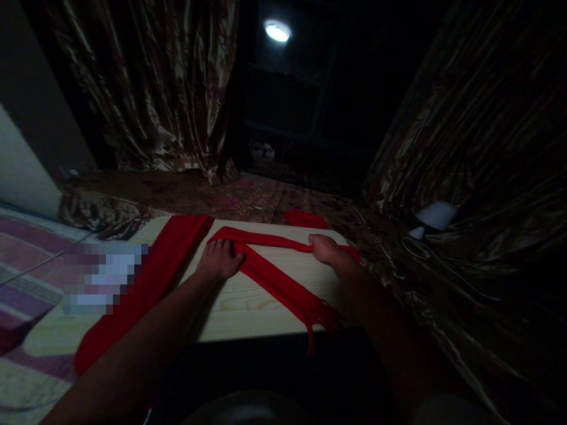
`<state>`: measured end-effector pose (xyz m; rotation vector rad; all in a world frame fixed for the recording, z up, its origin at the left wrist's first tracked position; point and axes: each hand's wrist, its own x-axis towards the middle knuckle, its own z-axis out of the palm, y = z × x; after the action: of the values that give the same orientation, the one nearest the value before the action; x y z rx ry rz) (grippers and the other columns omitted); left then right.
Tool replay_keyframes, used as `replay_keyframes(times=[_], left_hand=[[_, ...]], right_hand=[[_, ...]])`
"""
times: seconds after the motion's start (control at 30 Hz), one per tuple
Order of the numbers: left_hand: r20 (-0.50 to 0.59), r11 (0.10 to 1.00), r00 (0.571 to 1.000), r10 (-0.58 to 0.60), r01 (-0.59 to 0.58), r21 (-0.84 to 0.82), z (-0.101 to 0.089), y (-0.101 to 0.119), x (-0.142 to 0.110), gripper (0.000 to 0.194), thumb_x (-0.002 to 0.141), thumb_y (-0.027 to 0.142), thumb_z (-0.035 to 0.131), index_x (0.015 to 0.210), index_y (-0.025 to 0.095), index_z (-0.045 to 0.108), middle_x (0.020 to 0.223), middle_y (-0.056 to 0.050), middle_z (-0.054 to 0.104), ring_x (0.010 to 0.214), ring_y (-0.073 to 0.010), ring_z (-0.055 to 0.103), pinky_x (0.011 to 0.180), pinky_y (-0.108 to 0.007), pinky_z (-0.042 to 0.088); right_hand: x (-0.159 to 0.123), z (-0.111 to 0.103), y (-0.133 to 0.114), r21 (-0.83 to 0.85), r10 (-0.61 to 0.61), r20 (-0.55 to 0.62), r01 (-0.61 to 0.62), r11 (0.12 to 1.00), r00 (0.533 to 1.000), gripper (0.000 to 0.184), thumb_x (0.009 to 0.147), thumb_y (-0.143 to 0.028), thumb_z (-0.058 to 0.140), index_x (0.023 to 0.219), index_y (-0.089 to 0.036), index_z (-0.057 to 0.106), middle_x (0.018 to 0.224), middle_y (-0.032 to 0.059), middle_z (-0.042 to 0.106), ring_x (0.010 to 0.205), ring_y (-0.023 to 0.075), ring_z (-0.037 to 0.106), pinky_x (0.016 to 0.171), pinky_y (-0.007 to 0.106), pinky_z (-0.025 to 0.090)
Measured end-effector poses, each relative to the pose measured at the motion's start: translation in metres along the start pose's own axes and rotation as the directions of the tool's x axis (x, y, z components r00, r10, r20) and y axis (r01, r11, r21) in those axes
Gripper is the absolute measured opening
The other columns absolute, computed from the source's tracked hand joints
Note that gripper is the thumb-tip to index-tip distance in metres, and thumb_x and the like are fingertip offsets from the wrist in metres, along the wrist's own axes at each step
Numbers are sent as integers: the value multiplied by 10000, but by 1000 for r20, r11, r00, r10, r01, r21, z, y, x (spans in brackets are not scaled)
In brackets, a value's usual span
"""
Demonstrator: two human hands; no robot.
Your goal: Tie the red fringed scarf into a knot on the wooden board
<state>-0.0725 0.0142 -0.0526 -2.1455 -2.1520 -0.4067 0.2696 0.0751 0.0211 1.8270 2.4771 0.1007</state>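
Observation:
A narrow red scarf lies bent into a V on a pale wooden tabletop, with its fringed end towards the near right edge. At the bend on the left, my left hand rests flat on the fabric, thumb spread out. My right hand is closed around the far strip of the scarf, and more red cloth shows past it at the table's right edge. Left of my left hand, a second, wider red cloth lies folded lengthwise across the table, its near end partly behind my left forearm.
Beyond the table's far edge lies another red cloth. A blurred patch covers something on the left. A striped bed cover is beside the table. Patterned curtains hang behind; a small white lamp with a cord stands right.

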Motion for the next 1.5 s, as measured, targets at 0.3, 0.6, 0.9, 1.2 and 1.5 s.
replay_keyframes(times=[0.3, 0.6, 0.9, 1.2, 1.5], left_hand=[[32, 998, 998, -54, 55, -21, -3, 2, 0, 768, 856, 651, 336, 1313, 61, 520, 1307, -250, 569, 1245, -377, 509, 1080, -458, 317], [31, 999, 998, -46, 46, -6, -3, 1, 0, 775, 860, 656, 321, 1316, 61, 516, 1283, -250, 577, 1239, -377, 512, 1081, -461, 320], [20, 998, 998, -57, 58, -18, 0, 1, 0, 832, 867, 648, 335, 1416, 31, 437, 1358, -257, 538, 1287, -377, 487, 1100, -448, 306], [20, 999, 999, -40, 40, -14, 4, 0, -1, 858, 898, 634, 321, 1474, 1, 380, 1411, -282, 494, 1331, -382, 447, 1127, -461, 271], [37, 1000, 999, -22, 22, -13, 5, 0, 0, 830, 912, 617, 317, 1507, 38, 356, 1445, -271, 469, 1346, -384, 430, 1118, -463, 262]], right_hand=[[-26, -18, 22, -196, -22, -83, 5, 981, 996, 270, 890, -189, 566, 1132, -143, 678, 1182, 167, 654, 1097, 245, 563, 923, 315, 408], [4, -5, 25, 117, 139, -82, -129, 985, 987, 283, 928, -249, 516, 1079, -144, 731, 1102, 130, 727, 989, 199, 646, 849, 249, 426], [21, -3, 14, 265, -1, 174, -46, 963, 985, 645, 745, -205, 724, 1366, -165, 553, 1352, 100, 617, 1076, 187, 640, 861, 209, 479], [26, -22, 20, -54, 178, -9, -178, 983, 984, 334, 816, -119, 613, 1148, -95, 642, 1137, 239, 683, 1092, 326, 653, 934, 384, 464], [32, 6, 15, 396, 511, -241, -397, 828, 825, 267, 783, -85, 576, 1040, -105, 642, 1012, 167, 719, 950, 242, 691, 794, 257, 500]])
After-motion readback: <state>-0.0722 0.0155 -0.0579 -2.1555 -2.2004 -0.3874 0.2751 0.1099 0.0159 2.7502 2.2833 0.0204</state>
